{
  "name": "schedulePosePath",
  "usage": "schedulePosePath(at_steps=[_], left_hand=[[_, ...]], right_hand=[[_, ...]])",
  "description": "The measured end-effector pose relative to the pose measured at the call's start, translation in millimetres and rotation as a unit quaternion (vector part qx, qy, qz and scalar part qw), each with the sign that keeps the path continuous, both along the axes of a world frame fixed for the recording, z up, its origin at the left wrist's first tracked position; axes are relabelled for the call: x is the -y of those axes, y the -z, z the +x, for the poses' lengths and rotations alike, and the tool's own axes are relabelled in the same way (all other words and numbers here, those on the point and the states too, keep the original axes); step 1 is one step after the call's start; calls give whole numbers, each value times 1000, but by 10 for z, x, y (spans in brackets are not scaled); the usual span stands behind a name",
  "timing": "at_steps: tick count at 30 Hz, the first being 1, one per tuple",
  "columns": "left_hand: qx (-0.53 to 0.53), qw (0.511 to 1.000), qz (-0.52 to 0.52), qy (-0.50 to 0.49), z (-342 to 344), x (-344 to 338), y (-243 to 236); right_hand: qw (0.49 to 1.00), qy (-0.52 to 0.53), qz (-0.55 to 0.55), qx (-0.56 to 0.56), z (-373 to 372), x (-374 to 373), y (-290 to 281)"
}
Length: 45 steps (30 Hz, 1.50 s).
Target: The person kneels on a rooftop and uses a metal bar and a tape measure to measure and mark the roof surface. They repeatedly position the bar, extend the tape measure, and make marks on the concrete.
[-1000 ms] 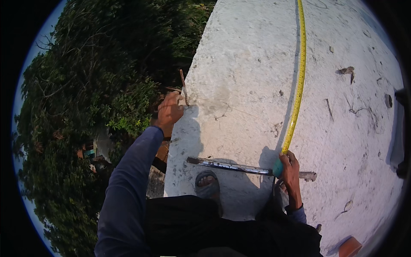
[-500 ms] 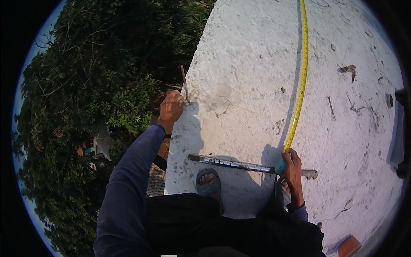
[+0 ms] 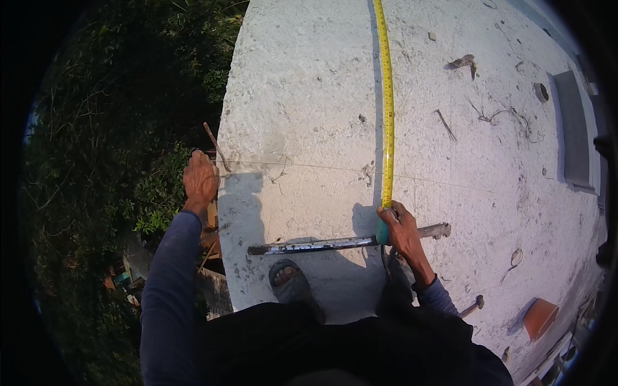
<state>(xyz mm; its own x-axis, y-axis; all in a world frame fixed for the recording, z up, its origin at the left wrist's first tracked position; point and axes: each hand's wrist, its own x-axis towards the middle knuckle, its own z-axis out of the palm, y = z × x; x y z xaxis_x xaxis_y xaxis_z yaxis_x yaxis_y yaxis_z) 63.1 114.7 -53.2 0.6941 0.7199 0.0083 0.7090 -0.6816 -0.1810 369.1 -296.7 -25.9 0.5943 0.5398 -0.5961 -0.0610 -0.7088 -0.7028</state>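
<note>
My right hand grips the teal case of a tape measure. Its yellow blade runs away from me along the pale concrete slab, out of the top of the view. Below that hand lies a worn metal bar, crosswise in front of my sandalled foot. My left hand is at the slab's left edge with curled fingers, beside a rusty rod that sticks up there. A thin string stretches from its fingers across the slab to the right, passing the tape.
Beyond the left edge is a drop with dense trees. A terracotta pot lies at the lower right, near a hammer-like tool. Twigs and debris are scattered on the slab, with a grey rectangular panel far right.
The view has turned, so slab, tape and hands appear farther left. The string now shows clearly as a straight line across the slab. My right hand still holds the tape measure.
</note>
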Motion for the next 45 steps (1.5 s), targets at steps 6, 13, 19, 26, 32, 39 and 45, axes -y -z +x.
schedulePosePath(at_steps=[6, 13, 19, 26, 32, 39, 45], left_hand=[[4, 999, 20, -38, 72, -113, -78], [5, 997, 15, -81, 132, -127, -125], [22, 998, 35, -49, 136, -119, -234], [-20, 998, 22, -62, 224, -138, -320], [-9, 997, 20, -73, 250, -181, -291], [-49, 995, 7, -86, 236, -144, -269], [-52, 996, 12, -74, 225, -108, -308]], right_hand=[[1000, 0, 0, -11, -12, 3, 8], [1000, 3, -9, -3, -1, -23, -63], [1000, 2, -2, 24, -28, -16, -135], [1000, 2, 3, -14, -57, -29, -171], [1000, 13, 8, -6, -76, -45, -80], [1000, -9, 0, 5, -57, -42, -202], [1000, -12, -8, 7, -24, -50, -271]])
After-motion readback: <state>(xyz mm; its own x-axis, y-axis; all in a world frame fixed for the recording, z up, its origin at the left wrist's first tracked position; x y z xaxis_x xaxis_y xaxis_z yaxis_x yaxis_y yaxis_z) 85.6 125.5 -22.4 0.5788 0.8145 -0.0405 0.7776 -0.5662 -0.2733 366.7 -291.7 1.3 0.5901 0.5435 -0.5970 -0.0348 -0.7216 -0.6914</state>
